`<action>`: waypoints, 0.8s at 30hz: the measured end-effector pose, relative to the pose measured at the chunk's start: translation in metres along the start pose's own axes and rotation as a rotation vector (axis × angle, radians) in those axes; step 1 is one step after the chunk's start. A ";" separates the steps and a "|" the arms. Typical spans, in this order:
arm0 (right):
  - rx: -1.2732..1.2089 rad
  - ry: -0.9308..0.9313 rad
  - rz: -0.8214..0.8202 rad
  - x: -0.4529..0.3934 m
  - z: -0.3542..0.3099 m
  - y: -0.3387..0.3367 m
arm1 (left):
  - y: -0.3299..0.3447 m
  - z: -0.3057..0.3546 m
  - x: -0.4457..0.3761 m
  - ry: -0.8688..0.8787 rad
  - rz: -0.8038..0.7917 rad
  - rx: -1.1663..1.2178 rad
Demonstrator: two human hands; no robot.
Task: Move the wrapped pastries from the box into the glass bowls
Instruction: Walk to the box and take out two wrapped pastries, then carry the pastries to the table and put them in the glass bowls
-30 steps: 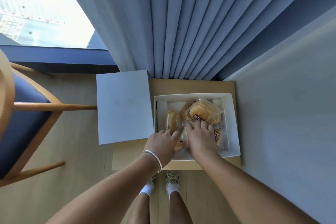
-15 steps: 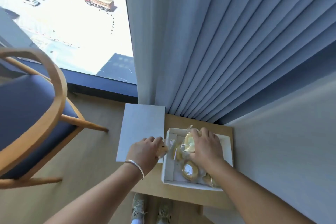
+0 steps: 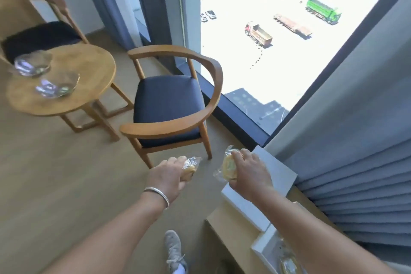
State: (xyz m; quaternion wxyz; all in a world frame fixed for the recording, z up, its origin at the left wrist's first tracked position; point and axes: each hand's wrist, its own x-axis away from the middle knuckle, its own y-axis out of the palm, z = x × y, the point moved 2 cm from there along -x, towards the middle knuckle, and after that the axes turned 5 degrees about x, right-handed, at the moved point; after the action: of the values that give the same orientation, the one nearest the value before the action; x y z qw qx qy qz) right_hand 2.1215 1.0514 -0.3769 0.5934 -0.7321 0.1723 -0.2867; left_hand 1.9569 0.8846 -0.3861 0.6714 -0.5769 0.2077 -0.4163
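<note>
My left hand (image 3: 168, 177) grips a small wrapped pastry (image 3: 190, 165) in clear film, held over the floor. My right hand (image 3: 249, 172) holds a larger round wrapped pastry (image 3: 227, 168), just left of the box lid. The white box (image 3: 264, 249) sits at the bottom right on a low wooden stand, partly hidden by my right arm, with more wrapped pastries (image 3: 289, 263) inside. Two glass bowls (image 3: 31, 65) (image 3: 58, 84) stand on the round wooden table (image 3: 89, 73) at the far left, both apparently holding nothing.
A wooden armchair with a dark seat (image 3: 169, 98) stands between me and the round table. A second chair (image 3: 40, 35) is behind the table. The box's white lid (image 3: 273, 171) lies to the right. A window and grey curtain (image 3: 360, 180) fill the right side.
Both hands have lifted out of the box, each carrying a wrapped pastry. My view has swung left from the box toward the chair and the round table with the bowls.
</note>
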 end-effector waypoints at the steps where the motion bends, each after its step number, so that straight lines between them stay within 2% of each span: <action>1: 0.003 -0.052 0.010 -0.006 -0.018 -0.001 | -0.004 -0.017 0.008 -0.049 0.010 0.006; 8: 0.089 -0.387 0.007 -0.041 -0.159 0.005 | -0.024 -0.137 0.084 -0.381 0.075 0.030; 15: 0.126 -0.658 0.002 -0.065 -0.328 0.005 | -0.062 -0.265 0.166 -0.673 0.146 0.055; 24: 0.158 -0.879 0.049 -0.081 -0.500 -0.010 | -0.123 -0.384 0.220 -0.816 0.289 0.082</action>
State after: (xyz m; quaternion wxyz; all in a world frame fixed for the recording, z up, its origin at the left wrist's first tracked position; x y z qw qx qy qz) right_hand 1.7454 0.7164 -0.3190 0.6708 -0.7327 -0.1014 0.0534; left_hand 1.7508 0.4795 -0.3207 0.7721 -0.6321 -0.0128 -0.0639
